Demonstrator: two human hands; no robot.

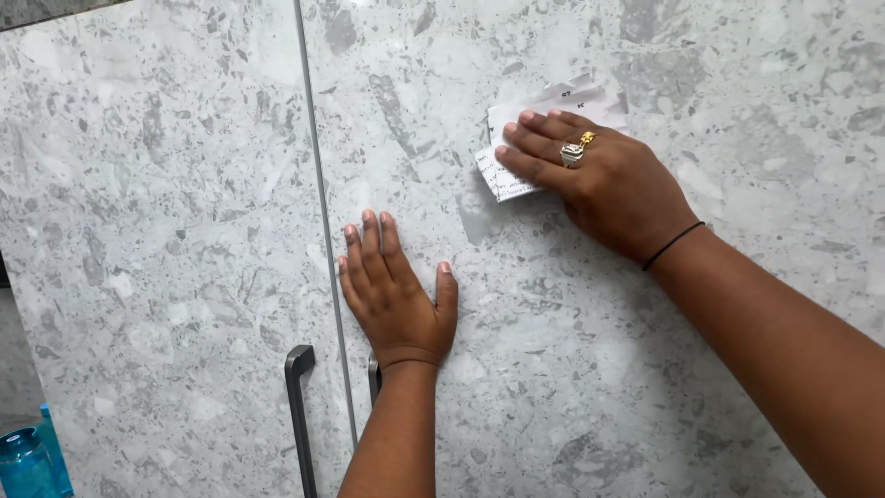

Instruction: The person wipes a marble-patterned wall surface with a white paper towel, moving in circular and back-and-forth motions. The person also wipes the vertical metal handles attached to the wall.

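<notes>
Our right hand (608, 184) presses a folded white paper (544, 124) flat against the grey speckled cabinet door (599, 369), fingers (530, 166) stretched out and close together on top of it, not curled around it. Our left hand (396, 295) lies open and empty on the same door, just above the dark handles (297, 406).

A crumpled white paper (551, 118) with small dark print lies flat against the grey marble-patterned cabinet door (572, 350), upper middle, partly covered.
</notes>
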